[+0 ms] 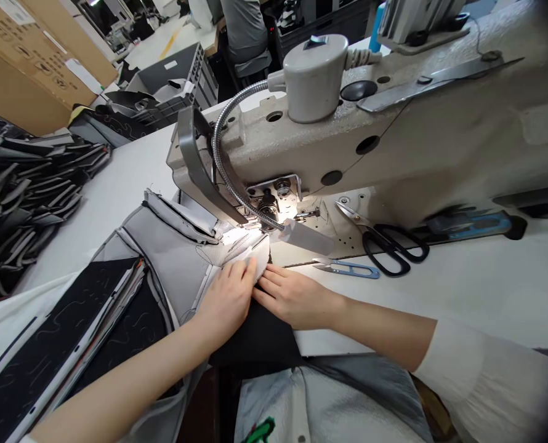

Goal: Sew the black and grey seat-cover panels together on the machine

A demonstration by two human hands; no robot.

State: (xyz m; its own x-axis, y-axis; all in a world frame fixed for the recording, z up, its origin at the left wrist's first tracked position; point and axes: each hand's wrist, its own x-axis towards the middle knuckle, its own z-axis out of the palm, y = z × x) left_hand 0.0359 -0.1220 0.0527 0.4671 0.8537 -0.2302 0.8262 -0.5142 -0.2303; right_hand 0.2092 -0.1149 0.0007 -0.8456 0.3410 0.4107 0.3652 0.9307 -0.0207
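A grey fabric piece with stitched seams and black patterned panels lies across the sewing machine bed, its near edge under the lit needle area. My left hand is closed on this fabric just in front of the presser foot, thumb and fingers bent against it. Close beside it, my right hand grips the fabric's right edge, fingers pressed together and their tips partly hidden by the cloth. The sewing machine stands directly beyond both hands. Its lamp hides part of the needle.
Black-handled scissors and blue thread snips lie right of the needle. A metal blade rests on the machine arm. Stacked fabric pieces are at left, with a grey crate and cardboard box behind. A person sits farther back.
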